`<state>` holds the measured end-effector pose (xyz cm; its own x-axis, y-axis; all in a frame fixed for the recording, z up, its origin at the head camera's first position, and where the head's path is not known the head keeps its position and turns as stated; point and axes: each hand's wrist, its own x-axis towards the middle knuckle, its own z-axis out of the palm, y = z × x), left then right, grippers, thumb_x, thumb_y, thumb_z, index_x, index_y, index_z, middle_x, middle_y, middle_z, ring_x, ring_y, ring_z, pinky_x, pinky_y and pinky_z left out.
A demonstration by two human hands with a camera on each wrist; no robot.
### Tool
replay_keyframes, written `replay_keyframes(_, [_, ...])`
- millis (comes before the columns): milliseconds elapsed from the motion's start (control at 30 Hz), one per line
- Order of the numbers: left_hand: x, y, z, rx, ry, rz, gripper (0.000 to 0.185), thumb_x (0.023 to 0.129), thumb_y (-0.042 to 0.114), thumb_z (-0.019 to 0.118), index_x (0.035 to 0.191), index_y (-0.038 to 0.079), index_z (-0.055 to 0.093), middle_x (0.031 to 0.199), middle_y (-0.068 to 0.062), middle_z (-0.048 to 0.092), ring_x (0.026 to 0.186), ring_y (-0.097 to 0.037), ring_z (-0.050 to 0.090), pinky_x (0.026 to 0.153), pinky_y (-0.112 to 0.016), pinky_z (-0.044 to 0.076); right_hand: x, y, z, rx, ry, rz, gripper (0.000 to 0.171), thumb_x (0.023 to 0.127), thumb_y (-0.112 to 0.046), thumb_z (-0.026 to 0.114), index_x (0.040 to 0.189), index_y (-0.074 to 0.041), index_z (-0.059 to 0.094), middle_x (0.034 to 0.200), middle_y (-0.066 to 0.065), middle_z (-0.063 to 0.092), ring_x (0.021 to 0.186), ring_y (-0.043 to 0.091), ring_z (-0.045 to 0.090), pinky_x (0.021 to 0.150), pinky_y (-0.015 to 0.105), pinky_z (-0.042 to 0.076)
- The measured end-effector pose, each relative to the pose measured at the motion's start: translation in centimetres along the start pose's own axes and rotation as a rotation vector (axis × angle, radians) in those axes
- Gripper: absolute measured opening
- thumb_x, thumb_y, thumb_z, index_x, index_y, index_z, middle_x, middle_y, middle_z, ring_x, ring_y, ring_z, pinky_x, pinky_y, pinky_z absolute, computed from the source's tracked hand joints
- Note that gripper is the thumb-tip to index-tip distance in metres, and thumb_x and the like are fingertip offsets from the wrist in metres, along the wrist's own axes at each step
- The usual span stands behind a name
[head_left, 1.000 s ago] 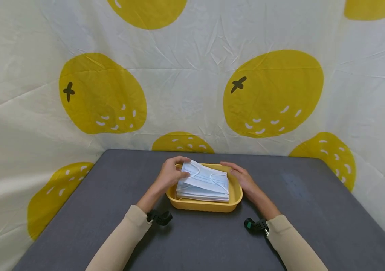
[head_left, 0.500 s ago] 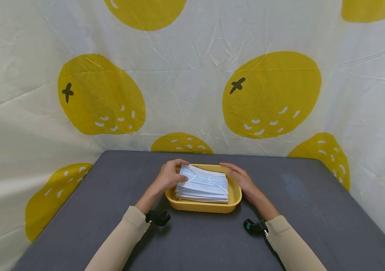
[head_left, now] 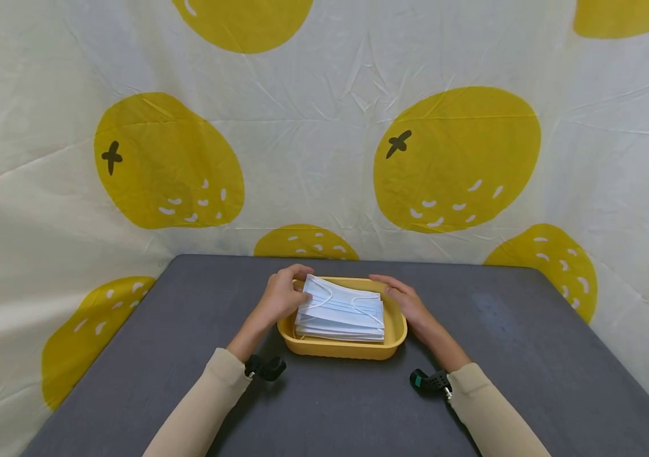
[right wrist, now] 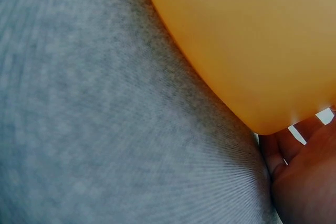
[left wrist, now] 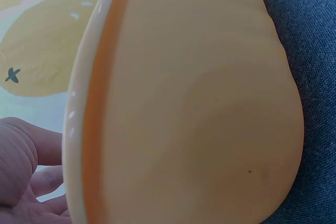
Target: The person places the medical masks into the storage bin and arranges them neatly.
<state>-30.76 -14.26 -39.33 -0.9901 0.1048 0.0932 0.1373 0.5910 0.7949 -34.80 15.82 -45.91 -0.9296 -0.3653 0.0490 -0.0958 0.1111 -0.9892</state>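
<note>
A stack of pale blue face masks (head_left: pixel 340 312) with white ear loops lies in a yellow plastic basket (head_left: pixel 343 348). My left hand (head_left: pixel 282 294) is at the stack's left end, thumb and fingers spread apart close to the top mask's raised far-left corner. Over the rim in the left wrist view, the fingers (left wrist: pixel 50 145) pass partly out of sight behind the basket. At the opposite end, my right hand (head_left: pixel 413 306) holds the basket by its far-right corner, with thumb and forefinger along the rim. Its other fingers (right wrist: pixel 286 145) show beyond the basket wall in the right wrist view.
The basket stands on a dark grey table (head_left: pixel 336 406), near its far edge. A white curtain (head_left: pixel 313 171) printed with yellow fruit hangs behind and to the sides. Black wrist straps (head_left: pixel 266 367) sit at both sleeves.
The top mask's left end, lifted a second ago in my left hand, has come down onto the stack. That hand has since drawn slightly left. My right hand stays at the basket.
</note>
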Motion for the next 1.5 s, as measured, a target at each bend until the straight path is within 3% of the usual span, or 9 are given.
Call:
replay_keyframes(300, [0.2,0.1,-0.3,0.024,0.015,0.008,0.051,0.087,-0.001,0.076,0.135,0.011,0.066,0.128,-0.016,0.070,0.105,-0.032,0.073,0.087,-0.043,0.062,0.1,-0.3,0.0,-0.005,0.014,0.042,0.043,0.110,-0.014,0.042,0.150,-0.007,0.054,0.159,0.015,0.047,0.143,0.030,0.048,0.109,0.031,0.048])
replay_keyframes(533, [0.4,0.5,-0.8,0.002,0.031,0.000,0.048,0.087,-0.003,0.076,0.132,0.010,0.067,0.126,-0.015,0.071,0.102,-0.030,0.073,0.084,-0.039,0.063,0.2,-0.6,-0.1,-0.010,0.007,0.026,0.043,0.110,-0.015,0.042,0.151,-0.005,0.052,0.160,0.018,0.045,0.144,0.034,0.046,0.112,0.036,0.047])
replay_keyframes(833, [0.4,0.6,-1.2,0.007,0.017,-0.003,0.048,0.088,0.000,0.075,0.134,0.012,0.067,0.127,-0.016,0.071,0.103,-0.032,0.073,0.084,-0.040,0.062,0.1,-0.7,-0.3,-0.022,0.020,0.049,0.043,0.110,-0.018,0.044,0.150,-0.009,0.054,0.159,0.014,0.048,0.135,0.016,0.054,0.108,0.028,0.048])
replay_keyframes(967, [0.3,0.4,-1.3,0.002,0.014,-0.011,0.047,0.088,0.000,0.075,0.133,0.011,0.067,0.126,-0.016,0.071,0.098,-0.029,0.073,0.077,-0.036,0.063,0.1,-0.7,-0.2,-0.022,0.014,0.049,0.043,0.110,-0.020,0.045,0.150,-0.009,0.054,0.159,0.014,0.048,0.132,0.013,0.055,0.106,0.026,0.049])
replay_keyframes(1200, [0.3,0.3,-1.5,-0.026,0.011,-0.044,0.046,0.087,-0.002,0.074,0.132,0.010,0.067,0.126,-0.016,0.070,0.087,-0.024,0.075,0.071,-0.036,0.064,0.1,-0.7,0.0,-0.012,0.005,0.045,0.043,0.110,-0.018,0.044,0.151,-0.009,0.054,0.159,0.014,0.048,0.133,0.014,0.055,0.112,0.036,0.047])
replay_keyframes(1400, [0.5,0.3,-1.7,-0.004,0.020,-0.048,0.044,0.089,0.002,0.075,0.132,0.010,0.067,0.128,-0.017,0.070,0.090,-0.025,0.075,0.072,-0.037,0.064,0.2,-0.5,-0.1,-0.015,0.008,0.041,0.043,0.110,-0.018,0.044,0.150,-0.009,0.054,0.159,0.014,0.048,0.126,0.003,0.056,0.110,0.032,0.049])
replay_keyframes(1500, [0.5,0.3,-1.7,0.024,0.022,-0.048,0.044,0.089,0.004,0.077,0.132,0.011,0.068,0.126,-0.016,0.070,0.094,-0.027,0.074,0.072,-0.035,0.063,0.2,-0.4,-0.2,-0.024,0.012,0.037,0.042,0.110,-0.019,0.044,0.150,-0.009,0.054,0.159,0.013,0.048,0.126,0.001,0.056,0.112,0.035,0.048])
